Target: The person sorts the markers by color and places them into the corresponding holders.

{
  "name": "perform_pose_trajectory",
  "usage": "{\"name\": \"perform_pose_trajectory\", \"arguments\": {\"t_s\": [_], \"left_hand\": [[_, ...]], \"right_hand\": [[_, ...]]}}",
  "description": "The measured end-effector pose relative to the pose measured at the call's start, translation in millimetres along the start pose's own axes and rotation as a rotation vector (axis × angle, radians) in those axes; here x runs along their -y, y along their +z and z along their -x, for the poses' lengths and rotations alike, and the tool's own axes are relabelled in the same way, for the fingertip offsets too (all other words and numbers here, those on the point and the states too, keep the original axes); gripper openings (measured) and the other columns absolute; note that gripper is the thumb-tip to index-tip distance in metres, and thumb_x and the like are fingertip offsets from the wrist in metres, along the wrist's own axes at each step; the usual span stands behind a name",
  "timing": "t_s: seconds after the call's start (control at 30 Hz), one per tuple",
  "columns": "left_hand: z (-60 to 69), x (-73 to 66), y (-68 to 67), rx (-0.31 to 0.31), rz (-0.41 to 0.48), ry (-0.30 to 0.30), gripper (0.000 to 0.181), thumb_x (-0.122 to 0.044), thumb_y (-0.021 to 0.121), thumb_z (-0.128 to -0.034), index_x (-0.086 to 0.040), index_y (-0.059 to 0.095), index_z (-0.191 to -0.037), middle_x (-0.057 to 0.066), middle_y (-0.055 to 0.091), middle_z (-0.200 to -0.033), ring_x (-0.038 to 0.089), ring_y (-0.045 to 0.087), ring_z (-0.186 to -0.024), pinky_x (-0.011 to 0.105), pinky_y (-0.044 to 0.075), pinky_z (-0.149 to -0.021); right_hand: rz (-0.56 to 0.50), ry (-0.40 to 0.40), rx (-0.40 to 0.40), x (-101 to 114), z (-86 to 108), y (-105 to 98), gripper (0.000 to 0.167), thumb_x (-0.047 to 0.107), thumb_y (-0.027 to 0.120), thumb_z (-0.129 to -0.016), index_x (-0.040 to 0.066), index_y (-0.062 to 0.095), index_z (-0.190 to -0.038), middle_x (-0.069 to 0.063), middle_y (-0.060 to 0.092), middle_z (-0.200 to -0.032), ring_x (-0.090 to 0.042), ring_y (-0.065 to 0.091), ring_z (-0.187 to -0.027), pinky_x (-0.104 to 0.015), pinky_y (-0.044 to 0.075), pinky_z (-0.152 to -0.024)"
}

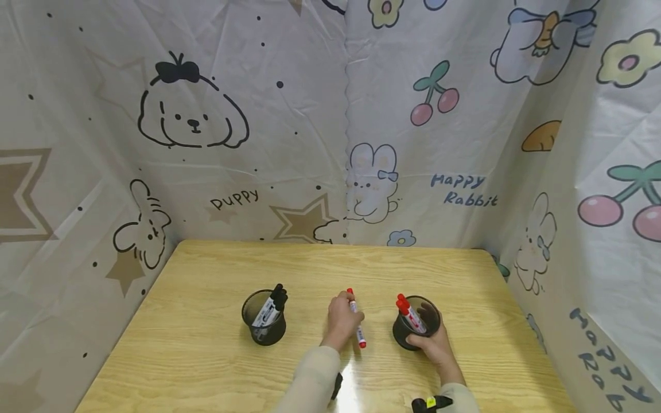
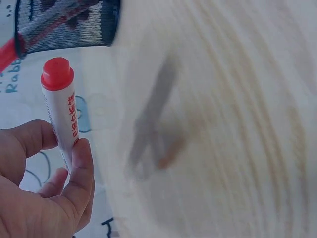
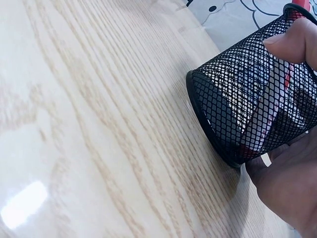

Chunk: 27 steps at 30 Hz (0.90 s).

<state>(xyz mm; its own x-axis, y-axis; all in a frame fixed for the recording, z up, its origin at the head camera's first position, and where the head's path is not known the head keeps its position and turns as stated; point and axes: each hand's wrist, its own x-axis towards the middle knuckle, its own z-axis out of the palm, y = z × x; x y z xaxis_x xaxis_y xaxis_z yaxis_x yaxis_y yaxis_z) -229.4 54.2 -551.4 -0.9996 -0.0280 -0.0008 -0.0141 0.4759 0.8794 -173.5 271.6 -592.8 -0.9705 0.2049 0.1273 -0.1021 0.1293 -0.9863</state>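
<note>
My left hand [image 1: 343, 318] pinches a red-capped white marker [image 2: 62, 106] between thumb and fingers. In the left wrist view the marker is held above the table, its shadow falling on the wood. To the right, my right hand [image 1: 434, 344] grips a black mesh pen cup [image 3: 247, 94] around its side. A few red markers [image 1: 411, 316] lean inside that cup, red ends above the rim. On the left, a second black mesh pen cup [image 1: 268, 337] holds several black-capped markers [image 1: 269, 307]; neither hand touches it.
Both cups are on a light wood-grain table [image 1: 206, 275]. A white cloth [image 1: 289, 120] printed with puppies, rabbits and cherries hangs behind the table and along both sides.
</note>
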Motion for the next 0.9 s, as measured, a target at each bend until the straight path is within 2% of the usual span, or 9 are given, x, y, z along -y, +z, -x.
{"name": "perform_pose_trajectory", "arguments": {"t_s": [0.1,0.2,0.43,0.57,0.63,0.83,0.9], "left_hand": [[-0.7,-7.0,0.1,-0.019,0.044,-0.007,0.041,0.005,0.075,-0.0624,-0.001,0.058,-0.099,0.007,0.055,-0.083,0.021,0.050,-0.075,0.032,0.045,-0.063],[-1.1,-11.8,0.4,-0.024,0.080,-0.022,0.045,0.005,0.073,-0.0640,0.001,0.054,-0.105,0.008,0.056,-0.082,0.020,0.051,-0.074,0.031,0.045,-0.061],[0.9,-18.7,3.8,-0.038,0.086,-0.048,0.059,0.002,0.071,-0.0670,0.007,0.047,-0.120,0.007,0.054,-0.083,0.021,0.051,-0.076,0.034,0.046,-0.067],[1.4,-22.2,4.4,-0.042,0.085,-0.025,0.061,0.001,0.070,-0.0686,0.009,0.045,-0.124,0.007,0.054,-0.084,0.022,0.051,-0.079,0.037,0.046,-0.071],[1.5,-23.4,4.2,-0.049,0.088,0.008,0.060,0.002,0.069,-0.0680,0.010,0.047,-0.123,0.007,0.054,-0.084,0.022,0.051,-0.079,0.037,0.045,-0.071],[0.6,-27.4,3.2,-0.059,0.128,0.095,0.052,0.005,0.066,-0.0674,0.009,0.052,-0.117,0.006,0.051,-0.083,0.017,0.048,-0.074,0.030,0.043,-0.065],[0.5,-29.2,3.4,-0.067,0.147,0.113,0.049,0.006,0.065,-0.0676,0.007,0.053,-0.115,0.005,0.050,-0.083,0.015,0.047,-0.072,0.028,0.043,-0.063]], "right_hand": [[-0.023,-0.060,-0.001,-2.5,0.4,-0.5,0.087,-0.015,0.068,-0.054,-0.005,0.036,-0.133,-0.027,0.046,-0.124,-0.026,0.044,-0.112,-0.017,0.033,-0.088],[-0.041,-0.073,-0.002,-3.3,0.7,-0.9,0.086,-0.014,0.068,-0.053,-0.005,0.036,-0.133,-0.026,0.047,-0.123,-0.023,0.044,-0.111,-0.017,0.034,-0.088],[-0.029,0.024,0.014,1.3,0.0,-1.4,0.089,-0.018,0.069,-0.055,-0.004,0.033,-0.136,-0.027,0.043,-0.130,-0.029,0.040,-0.117,-0.017,0.032,-0.091],[-0.025,0.046,0.017,2.2,0.1,-0.6,0.091,-0.019,0.069,-0.056,-0.003,0.031,-0.138,-0.027,0.041,-0.132,-0.031,0.037,-0.120,-0.017,0.030,-0.092],[-0.017,0.047,0.015,1.6,-0.1,-0.5,0.091,-0.019,0.069,-0.056,-0.003,0.031,-0.138,-0.027,0.041,-0.132,-0.031,0.038,-0.120,-0.017,0.031,-0.091],[0.001,0.059,0.010,0.6,-0.8,-1.3,0.089,-0.017,0.068,-0.056,-0.002,0.033,-0.136,-0.025,0.043,-0.132,-0.023,0.040,-0.117,-0.014,0.032,-0.089],[-0.002,0.072,0.015,0.2,-1.4,-2.0,0.090,-0.017,0.068,-0.056,-0.003,0.032,-0.137,-0.025,0.042,-0.133,-0.025,0.039,-0.118,-0.015,0.032,-0.090]]}}
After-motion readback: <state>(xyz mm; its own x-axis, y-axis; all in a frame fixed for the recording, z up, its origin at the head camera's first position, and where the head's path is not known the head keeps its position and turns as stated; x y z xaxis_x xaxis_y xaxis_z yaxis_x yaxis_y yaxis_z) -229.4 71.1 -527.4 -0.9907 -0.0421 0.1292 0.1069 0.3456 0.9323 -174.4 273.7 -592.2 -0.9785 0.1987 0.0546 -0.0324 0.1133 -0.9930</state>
